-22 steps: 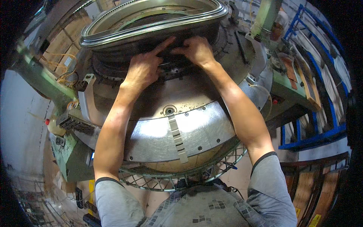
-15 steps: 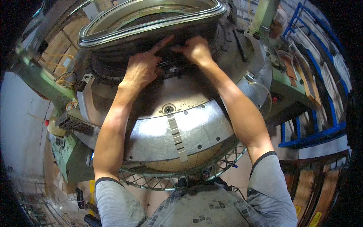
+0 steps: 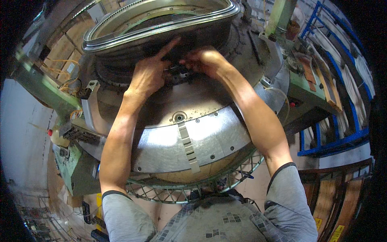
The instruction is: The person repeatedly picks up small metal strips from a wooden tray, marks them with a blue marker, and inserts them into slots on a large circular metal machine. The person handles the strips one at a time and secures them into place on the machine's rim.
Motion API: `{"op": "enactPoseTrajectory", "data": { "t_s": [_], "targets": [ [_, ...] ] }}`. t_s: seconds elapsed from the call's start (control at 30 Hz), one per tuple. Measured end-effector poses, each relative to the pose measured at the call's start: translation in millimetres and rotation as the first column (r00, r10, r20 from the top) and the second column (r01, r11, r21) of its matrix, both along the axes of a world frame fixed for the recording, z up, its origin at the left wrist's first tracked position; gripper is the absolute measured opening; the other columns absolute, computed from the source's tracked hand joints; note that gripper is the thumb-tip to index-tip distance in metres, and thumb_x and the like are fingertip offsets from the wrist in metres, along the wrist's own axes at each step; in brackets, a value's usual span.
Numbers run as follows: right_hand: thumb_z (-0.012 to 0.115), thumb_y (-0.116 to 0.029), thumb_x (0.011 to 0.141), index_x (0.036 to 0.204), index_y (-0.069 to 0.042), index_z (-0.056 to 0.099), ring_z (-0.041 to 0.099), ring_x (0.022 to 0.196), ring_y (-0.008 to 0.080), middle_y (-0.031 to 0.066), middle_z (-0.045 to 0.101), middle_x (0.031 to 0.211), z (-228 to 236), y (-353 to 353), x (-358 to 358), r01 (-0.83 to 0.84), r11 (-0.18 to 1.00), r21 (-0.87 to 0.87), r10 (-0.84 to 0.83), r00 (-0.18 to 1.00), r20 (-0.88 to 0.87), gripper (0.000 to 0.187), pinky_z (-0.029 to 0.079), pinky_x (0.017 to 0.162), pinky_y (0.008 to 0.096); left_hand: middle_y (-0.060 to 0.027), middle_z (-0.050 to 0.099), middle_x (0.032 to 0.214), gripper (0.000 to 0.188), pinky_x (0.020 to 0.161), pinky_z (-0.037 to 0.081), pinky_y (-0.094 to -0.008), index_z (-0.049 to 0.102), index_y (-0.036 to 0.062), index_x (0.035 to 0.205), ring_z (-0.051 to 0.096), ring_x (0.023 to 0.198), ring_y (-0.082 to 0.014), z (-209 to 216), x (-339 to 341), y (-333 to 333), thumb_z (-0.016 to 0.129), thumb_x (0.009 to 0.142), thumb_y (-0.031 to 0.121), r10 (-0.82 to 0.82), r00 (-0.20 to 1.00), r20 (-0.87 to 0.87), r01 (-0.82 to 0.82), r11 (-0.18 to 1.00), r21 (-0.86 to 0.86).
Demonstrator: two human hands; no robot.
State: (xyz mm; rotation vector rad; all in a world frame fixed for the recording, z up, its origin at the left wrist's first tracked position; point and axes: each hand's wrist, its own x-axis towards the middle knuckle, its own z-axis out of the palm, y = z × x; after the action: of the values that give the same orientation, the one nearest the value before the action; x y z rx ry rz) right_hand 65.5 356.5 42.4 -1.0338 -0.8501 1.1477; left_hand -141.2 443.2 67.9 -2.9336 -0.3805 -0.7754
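Note:
Both my hands reach to the front of a round machine's dark cylinder (image 3: 121, 60), which has a shiny metal rim (image 3: 161, 28) on top. My left hand (image 3: 148, 71) has its index finger stretched up toward the cylinder's wall, the other fingers bent in shadow. Whether the fingertip touches is unclear. To its right, my right hand (image 3: 207, 60) has its fingers drawn together, pointing left, by a small dark fitting (image 3: 181, 75) low on the wall. Anything between those fingers is hidden. Under my wrists is a polished metal ring plate (image 3: 217, 131) with a round socket (image 3: 179, 117).
A segmented metal strip (image 3: 186, 141) crosses the plate's front. Upright metal brackets (image 3: 92, 105) and green machine arms (image 3: 48, 86) flank it. Below runs a green wire guard (image 3: 161, 196). At right stands a blue rack (image 3: 334, 143) with pale material.
My right hand has lowered slightly and its fingers have drawn together from a pointing shape. My left hand has shifted slightly left, index finger still extended.

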Motion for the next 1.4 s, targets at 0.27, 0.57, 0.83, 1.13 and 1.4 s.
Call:
{"op": "enactPoseTrajectory", "data": {
  "t_s": [0.27, 0.57, 0.83, 1.13, 1.4],
  "targets": [
    [0.060, -0.012, 0.097, 0.108, -0.002, 0.071, 0.065, 0.082, 0.0175, 0.0114, 0.074, 0.099, -1, -6, 5, 0.092, 0.994, 0.066, -0.096, 0.993, 0.071, 0.019, 0.051, 0.069, 0.0319, 0.0051, 0.039, 0.158, 0.034, 0.084, 0.060, -0.0456, 0.077, 0.0103, 0.103, 0.072, 0.092, -0.0346, 0, -2, -1, 0.071, 0.071, 0.001, 0.030, 0.999, -0.043, -0.032, 0.998, -0.047],
    [0.056, -0.012, 0.098, 0.113, -0.002, 0.070, 0.066, 0.084, 0.0184, 0.0094, 0.074, 0.103, -2, -6, 15, 0.082, 0.968, 0.237, -0.110, 0.988, 0.108, 0.023, 0.054, 0.073, 0.0305, 0.0024, 0.042, 0.156, 0.030, 0.083, 0.060, -0.0445, 0.077, 0.0104, 0.102, 0.072, 0.093, -0.0347, -1, -4, 1, 0.073, 0.073, 0.004, -0.051, 0.999, -0.003, 0.051, 0.999, 0.004],
    [0.061, -0.010, 0.096, 0.110, -0.001, 0.072, 0.066, 0.077, 0.0193, 0.0090, 0.074, 0.100, -15, 11, 19, 0.125, 0.955, 0.268, -0.095, 0.988, -0.124, 0.019, 0.054, 0.067, 0.0323, -0.0086, 0.056, 0.143, 0.036, 0.076, 0.061, -0.0438, 0.071, 0.0108, 0.116, 0.071, 0.087, -0.0380, -5, -4, 6, 0.073, 0.080, 0.008, -0.115, 0.993, 0.025, 0.115, 0.993, 0.006],
    [0.075, -0.055, 0.083, 0.087, -0.003, 0.076, 0.072, 0.080, 0.0370, 0.0225, 0.071, 0.083, -22, 2, 34, 0.404, 0.794, 0.454, -0.536, 0.114, 0.837, 0.052, 0.055, 0.070, 0.0444, -0.0014, 0.038, 0.160, 0.047, 0.083, 0.060, -0.0422, 0.064, 0.0164, 0.131, 0.071, 0.098, -0.0311, -18, 14, -2, 0.060, 0.086, 0.006, -0.017, 0.996, -0.083, 0.043, 0.948, 0.316],
    [0.075, -0.055, 0.081, 0.085, -0.003, 0.076, 0.070, 0.080, 0.0420, 0.0241, 0.070, 0.084, -15, -3, 44, 0.458, 0.829, 0.322, -0.362, 0.001, 0.932, 0.053, 0.054, 0.072, 0.0487, -0.0047, 0.038, 0.159, 0.058, 0.076, 0.062, -0.0407, 0.055, 0.0178, 0.142, 0.072, 0.093, -0.0306, 0, 30, -13, 0.052, 0.087, 0.001, 0.053, 0.985, -0.162, 0.002, 0.947, 0.321]
  ]
}}
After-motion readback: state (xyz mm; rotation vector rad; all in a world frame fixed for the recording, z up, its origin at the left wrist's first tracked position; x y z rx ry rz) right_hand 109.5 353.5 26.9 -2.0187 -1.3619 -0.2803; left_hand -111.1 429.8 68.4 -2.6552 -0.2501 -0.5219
